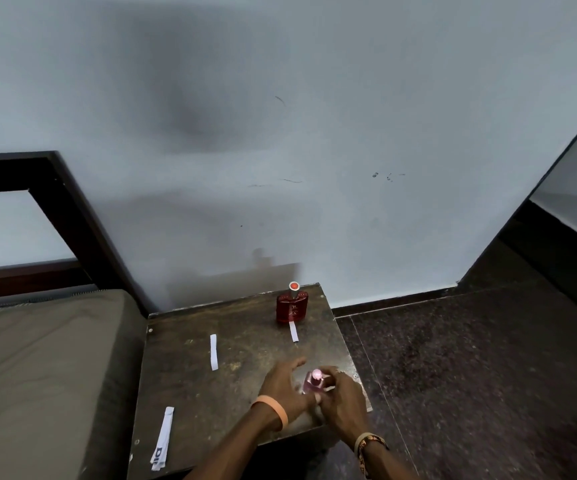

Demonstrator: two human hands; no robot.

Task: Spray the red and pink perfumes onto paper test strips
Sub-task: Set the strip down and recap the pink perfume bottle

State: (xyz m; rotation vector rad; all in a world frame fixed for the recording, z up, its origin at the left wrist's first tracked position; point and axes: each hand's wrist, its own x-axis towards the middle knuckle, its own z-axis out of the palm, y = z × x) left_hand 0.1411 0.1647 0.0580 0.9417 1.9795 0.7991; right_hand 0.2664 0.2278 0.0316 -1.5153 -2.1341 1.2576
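From the head view, both hands meet over the near right part of a small dark wooden table (190, 403), and the pink perfume bottle (313, 382) stands upright between them, its rounded cap pointing up toward the camera. The right hand (340, 398) wraps the bottle from its right side, fingers curled around the body, so it is grasping the bottle; motion blur hides how firmly. The left hand (285, 384), with an orange band at the wrist, sits just beside the bottle on its left, fingers spread and loosened, holding nothing that can be seen. The relation that matters is where the paper lies from here: a free test strip (213, 352) lies flat to the left and a little farther back, its long axis running away from the person, and the left hand is the nearer one to it. That suggests the left hand fetches the strip while the right keeps the bottle and works the nozzle. The red perfume bottle (292, 305) stands upright at the far edge, with a short strip (293, 331) touching its base in front. A bundle of spare strips (162, 439) lies at the near left corner, well apart from both hands.
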